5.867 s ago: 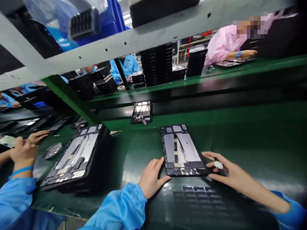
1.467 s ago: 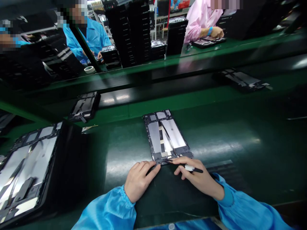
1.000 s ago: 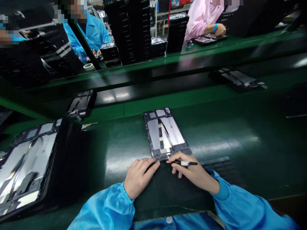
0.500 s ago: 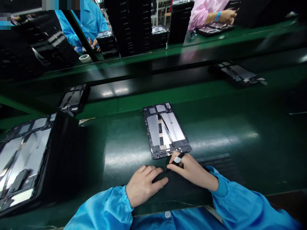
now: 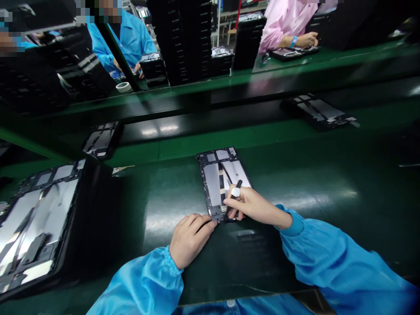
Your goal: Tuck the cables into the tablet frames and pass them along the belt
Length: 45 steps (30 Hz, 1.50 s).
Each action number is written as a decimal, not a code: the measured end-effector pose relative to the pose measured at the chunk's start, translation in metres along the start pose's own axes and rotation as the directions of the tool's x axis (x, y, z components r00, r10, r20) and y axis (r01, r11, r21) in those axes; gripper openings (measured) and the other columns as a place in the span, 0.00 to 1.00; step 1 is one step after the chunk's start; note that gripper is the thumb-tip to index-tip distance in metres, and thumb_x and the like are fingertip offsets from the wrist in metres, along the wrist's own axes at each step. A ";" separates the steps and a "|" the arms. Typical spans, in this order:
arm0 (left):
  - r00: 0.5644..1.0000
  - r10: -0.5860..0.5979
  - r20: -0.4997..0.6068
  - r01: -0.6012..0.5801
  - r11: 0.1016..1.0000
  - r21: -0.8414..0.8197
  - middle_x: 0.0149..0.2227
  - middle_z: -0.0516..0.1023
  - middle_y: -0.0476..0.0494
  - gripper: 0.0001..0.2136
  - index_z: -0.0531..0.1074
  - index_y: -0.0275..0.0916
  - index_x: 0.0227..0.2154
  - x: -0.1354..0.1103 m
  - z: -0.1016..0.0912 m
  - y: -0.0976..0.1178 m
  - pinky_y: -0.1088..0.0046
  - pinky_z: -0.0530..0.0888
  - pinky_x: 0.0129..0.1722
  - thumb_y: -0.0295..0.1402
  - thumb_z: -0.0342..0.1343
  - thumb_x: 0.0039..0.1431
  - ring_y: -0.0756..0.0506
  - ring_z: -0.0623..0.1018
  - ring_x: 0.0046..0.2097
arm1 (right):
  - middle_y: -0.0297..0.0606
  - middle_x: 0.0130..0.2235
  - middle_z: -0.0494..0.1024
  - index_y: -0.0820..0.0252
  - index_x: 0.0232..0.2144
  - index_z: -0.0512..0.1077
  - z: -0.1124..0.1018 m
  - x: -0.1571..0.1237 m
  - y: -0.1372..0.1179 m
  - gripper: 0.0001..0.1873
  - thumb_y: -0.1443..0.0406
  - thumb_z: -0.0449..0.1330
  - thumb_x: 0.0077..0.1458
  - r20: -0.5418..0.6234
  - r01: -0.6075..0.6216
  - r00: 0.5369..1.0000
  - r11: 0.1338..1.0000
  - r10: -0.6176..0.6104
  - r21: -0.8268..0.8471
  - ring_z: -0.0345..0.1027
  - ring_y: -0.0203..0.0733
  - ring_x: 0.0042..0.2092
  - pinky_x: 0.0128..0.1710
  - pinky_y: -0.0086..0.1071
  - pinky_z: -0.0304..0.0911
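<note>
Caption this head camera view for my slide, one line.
Left hand steadies an open tablet frame on a green workbench as the right hand holds a black spudger over it.

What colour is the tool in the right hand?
The tool is black, white-banded; head view.

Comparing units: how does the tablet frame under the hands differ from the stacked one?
The lone tablet frame lies directly on the green bench; the stacked tablet frame tops a black stack. The left hand and right hand, gripping a black tool, reach the first, none the second. Both show silver panels.
</note>
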<state>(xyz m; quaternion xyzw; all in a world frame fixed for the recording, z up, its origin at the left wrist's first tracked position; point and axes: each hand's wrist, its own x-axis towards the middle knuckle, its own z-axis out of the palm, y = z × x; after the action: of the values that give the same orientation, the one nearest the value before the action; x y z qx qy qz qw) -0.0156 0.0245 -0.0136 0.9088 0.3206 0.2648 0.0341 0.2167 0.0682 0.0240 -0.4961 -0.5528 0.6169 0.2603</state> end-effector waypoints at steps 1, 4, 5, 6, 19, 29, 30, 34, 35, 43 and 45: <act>1.000 0.001 0.001 -0.001 1.000 0.003 0.43 0.78 0.43 0.08 0.73 0.38 0.45 -0.001 0.001 -0.001 0.71 0.72 0.39 0.27 0.52 0.67 0.47 0.74 0.40 | 0.34 0.21 0.76 0.60 0.30 0.65 0.001 0.004 0.001 0.15 0.55 0.62 0.55 0.007 -0.018 1.000 1.000 0.018 -0.006 0.77 0.41 0.26 0.19 0.26 0.68; 1.000 -0.004 0.007 0.004 1.000 -0.002 0.44 0.78 0.43 0.08 0.72 0.38 0.46 -0.003 0.004 -0.002 0.70 0.72 0.40 0.27 0.52 0.67 0.47 0.74 0.41 | 0.35 0.22 0.77 0.61 0.30 0.66 0.004 0.009 0.007 0.15 0.55 0.62 0.55 0.012 -0.044 0.999 0.999 0.044 -0.019 0.76 0.41 0.25 0.19 0.25 0.68; 1.000 -0.005 0.005 0.005 1.000 -0.005 0.44 0.78 0.43 0.08 0.72 0.38 0.46 -0.004 0.005 -0.002 0.70 0.72 0.40 0.27 0.52 0.67 0.47 0.74 0.41 | 0.35 0.22 0.77 0.61 0.30 0.66 0.004 0.009 0.008 0.15 0.55 0.62 0.55 0.014 -0.046 0.999 0.999 0.047 -0.019 0.77 0.41 0.26 0.19 0.25 0.68; 1.000 -0.006 0.005 0.006 1.000 -0.010 0.44 0.78 0.43 0.08 0.72 0.38 0.46 -0.004 0.005 -0.002 0.70 0.72 0.40 0.27 0.52 0.67 0.47 0.74 0.41 | 0.35 0.22 0.77 0.61 0.31 0.66 0.005 0.010 0.010 0.15 0.55 0.61 0.55 0.016 -0.049 0.999 0.999 0.049 -0.019 0.77 0.41 0.26 0.19 0.26 0.69; 1.000 -0.020 0.007 0.020 0.999 -0.025 0.43 0.78 0.43 0.08 0.73 0.38 0.46 -0.003 0.004 -0.003 0.70 0.73 0.40 0.27 0.52 0.67 0.47 0.74 0.41 | 0.35 0.23 0.77 0.61 0.31 0.66 0.006 0.012 0.013 0.13 0.56 0.60 0.55 0.004 -0.071 0.997 0.997 0.071 -0.034 0.77 0.41 0.26 0.19 0.25 0.69; 1.000 -0.015 0.014 0.016 1.000 -0.018 0.44 0.78 0.43 0.09 0.72 0.38 0.47 -0.005 0.007 -0.004 0.70 0.72 0.41 0.28 0.52 0.67 0.47 0.74 0.42 | 0.35 0.22 0.77 0.61 0.31 0.66 0.005 0.011 0.011 0.12 0.58 0.61 0.55 -0.017 -0.077 0.997 0.997 0.076 -0.030 0.76 0.40 0.24 0.18 0.25 0.69; 1.000 -0.011 0.013 0.011 1.000 -0.011 0.44 0.78 0.43 0.09 0.72 0.38 0.47 -0.005 0.006 -0.003 0.70 0.72 0.41 0.27 0.52 0.67 0.46 0.74 0.42 | 0.35 0.22 0.77 0.61 0.31 0.66 0.005 0.011 0.011 0.12 0.58 0.61 0.56 -0.016 -0.075 0.997 0.997 0.075 -0.031 0.76 0.40 0.24 0.18 0.25 0.69; 0.994 0.073 0.076 -0.082 0.990 0.113 0.46 0.76 0.42 0.15 0.70 0.42 0.53 -0.003 0.000 -0.001 0.70 0.71 0.38 0.25 0.45 0.69 0.46 0.73 0.43 | 0.36 0.23 0.78 0.61 0.31 0.66 0.006 0.012 0.014 0.12 0.58 0.60 0.56 -0.009 -0.059 0.998 0.998 0.058 -0.029 0.76 0.39 0.24 0.18 0.24 0.69; 0.990 0.093 0.102 -0.108 0.982 0.152 0.47 0.76 0.42 0.16 0.69 0.42 0.54 -0.002 -0.002 0.000 0.70 0.70 0.36 0.25 0.43 0.69 0.45 0.73 0.43 | 0.36 0.23 0.78 0.61 0.31 0.66 0.006 0.013 0.015 0.12 0.58 0.60 0.56 -0.008 -0.056 0.998 0.998 0.056 -0.026 0.76 0.39 0.24 0.18 0.24 0.69; 0.988 0.082 0.128 -0.106 0.974 0.199 0.46 0.74 0.40 0.16 0.70 0.40 0.52 0.001 -0.003 0.004 0.69 0.69 0.36 0.24 0.40 0.70 0.44 0.71 0.42 | 0.35 0.24 0.75 0.58 0.29 0.66 -0.010 -0.008 0.018 0.15 0.53 0.60 0.57 -0.186 0.024 0.982 0.999 -0.031 -0.039 0.76 0.42 0.28 0.20 0.28 0.69; 0.990 0.069 0.119 -0.090 0.979 0.184 0.46 0.74 0.40 0.16 0.70 0.40 0.52 0.001 -0.002 0.004 0.69 0.69 0.36 0.25 0.40 0.70 0.45 0.71 0.42 | 0.34 0.25 0.75 0.57 0.29 0.67 -0.011 -0.017 0.020 0.14 0.54 0.59 0.58 -0.209 0.054 0.975 0.994 -0.073 -0.096 0.75 0.42 0.28 0.22 0.29 0.69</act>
<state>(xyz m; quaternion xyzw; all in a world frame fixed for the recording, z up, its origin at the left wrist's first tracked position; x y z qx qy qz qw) -0.0138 0.0215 -0.0105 0.9335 0.3051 0.1829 -0.0448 0.2376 0.0535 0.0118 -0.5526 -0.5646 0.5261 0.3149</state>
